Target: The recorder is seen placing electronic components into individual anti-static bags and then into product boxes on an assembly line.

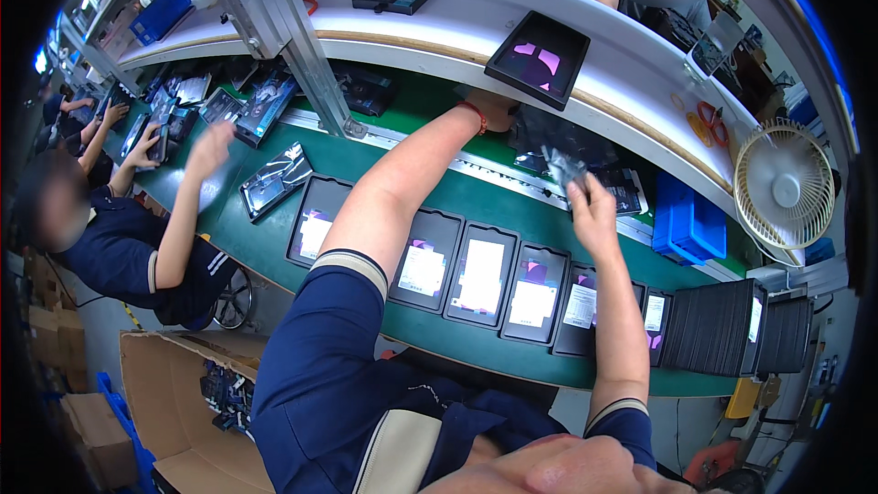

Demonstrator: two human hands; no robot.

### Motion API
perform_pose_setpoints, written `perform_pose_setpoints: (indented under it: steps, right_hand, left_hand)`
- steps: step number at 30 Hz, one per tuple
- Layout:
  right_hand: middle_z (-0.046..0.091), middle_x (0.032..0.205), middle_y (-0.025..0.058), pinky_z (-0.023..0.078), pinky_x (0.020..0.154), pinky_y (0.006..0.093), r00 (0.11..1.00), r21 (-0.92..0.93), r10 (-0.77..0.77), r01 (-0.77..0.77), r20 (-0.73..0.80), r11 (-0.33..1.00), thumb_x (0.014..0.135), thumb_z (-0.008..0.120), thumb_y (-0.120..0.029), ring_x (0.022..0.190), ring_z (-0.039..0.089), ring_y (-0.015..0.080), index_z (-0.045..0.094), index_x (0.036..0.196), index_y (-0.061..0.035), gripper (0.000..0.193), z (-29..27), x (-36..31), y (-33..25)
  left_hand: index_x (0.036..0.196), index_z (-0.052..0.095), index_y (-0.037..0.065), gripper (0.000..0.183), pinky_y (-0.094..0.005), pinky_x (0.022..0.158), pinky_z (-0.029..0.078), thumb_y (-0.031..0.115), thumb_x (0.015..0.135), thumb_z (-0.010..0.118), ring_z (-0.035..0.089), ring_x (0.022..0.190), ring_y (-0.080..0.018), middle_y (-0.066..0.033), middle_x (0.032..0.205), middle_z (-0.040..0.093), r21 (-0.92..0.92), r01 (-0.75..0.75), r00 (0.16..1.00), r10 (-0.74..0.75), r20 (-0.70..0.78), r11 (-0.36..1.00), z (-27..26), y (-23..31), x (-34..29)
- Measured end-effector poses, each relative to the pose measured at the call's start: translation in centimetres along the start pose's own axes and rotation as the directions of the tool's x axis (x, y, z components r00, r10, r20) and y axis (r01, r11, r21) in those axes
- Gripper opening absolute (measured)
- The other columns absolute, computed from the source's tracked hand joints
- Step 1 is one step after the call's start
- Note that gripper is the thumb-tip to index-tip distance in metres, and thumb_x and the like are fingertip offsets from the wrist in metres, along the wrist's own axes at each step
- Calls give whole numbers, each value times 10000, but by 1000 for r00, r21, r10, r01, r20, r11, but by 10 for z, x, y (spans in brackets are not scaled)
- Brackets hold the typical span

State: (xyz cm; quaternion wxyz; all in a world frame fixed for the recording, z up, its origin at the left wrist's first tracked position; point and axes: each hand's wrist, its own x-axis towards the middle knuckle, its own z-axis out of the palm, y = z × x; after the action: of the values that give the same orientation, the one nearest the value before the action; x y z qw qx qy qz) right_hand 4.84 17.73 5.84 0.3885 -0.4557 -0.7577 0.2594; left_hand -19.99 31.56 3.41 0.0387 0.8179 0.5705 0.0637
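Note:
My left hand (495, 112) reaches under the raised shelf, next to a pile of dark plastic-wrapped packs (572, 135). Its fingers are hidden below the shelf edge and a black tray. My right hand (594, 213) is closed on a small clear plastic packet (564, 167) with something dark and silvery inside; it is held up in front of the pile. Below both arms a row of shallow black trays lies on the green bench, among them one tray (480, 274) with a white printed sheet and another (533, 293) with white and purple patches.
A tall stack of black trays (709, 327) stands at the right, near blue bins (688, 221) and a fan (784, 185). The shelf (412, 53) carries a black tray (540, 59). A metal post (302, 46) rises at left. Co-workers sit beyond; a carton (197, 412) stands below.

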Motion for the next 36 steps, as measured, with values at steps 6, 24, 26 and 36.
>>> perform_pose_setpoints:
  steps: [6, 24, 26, 36]
  right_hand:
    - [548, 630, 97, 425, 548, 284, 998, 123, -47, 42, 34, 991, 893, 578, -102, 564, 498, 129, 590, 980, 15, 146, 3, -48, -28]
    - [655, 987, 182, 485, 783, 313, 988, 76, -8, -4, 153, 997, 894, 522, -15, 866, 643, 259, 582, 1187, 9, 300, 1, -93, -74]
    - [625, 1121, 211, 471, 895, 350, 963, 118, -136, 110, 231, 987, 896, 502, 4, 1040, 619, 313, 560, 1208, 19, 319, 29, -93, -93]
    - [588, 1188, 261, 390, 992, 496, 764, -379, -537, 644, 356, 664, 815, 498, -94, 1140, 551, 405, 555, 1203, 57, 421, 209, -96, -130]
  left_hand:
    - [1247, 564, 111, 584, -401, 1020, 401, 370, 729, 634, 493, 1219, -306, -154, 1292, 539, 23, 9, 991, -12, 132, 1000, -28, 20, -7]
    - [1143, 574, 33, 325, -426, 818, 511, 79, 840, 466, 630, 952, -344, -178, 1074, 630, 155, 91, 995, -81, -66, 984, -55, 0, -72]
    - [1128, 602, 55, 374, -435, 855, 495, 14, 766, 515, 618, 1010, -321, -163, 1104, 627, 157, -57, 953, 100, -286, 986, -64, -35, -149]
    - [1230, 577, 78, 486, -476, 987, 417, 5, 751, 543, 546, 1164, -310, -140, 1264, 569, 205, 124, 926, -39, -376, 971, -16, -35, -398]
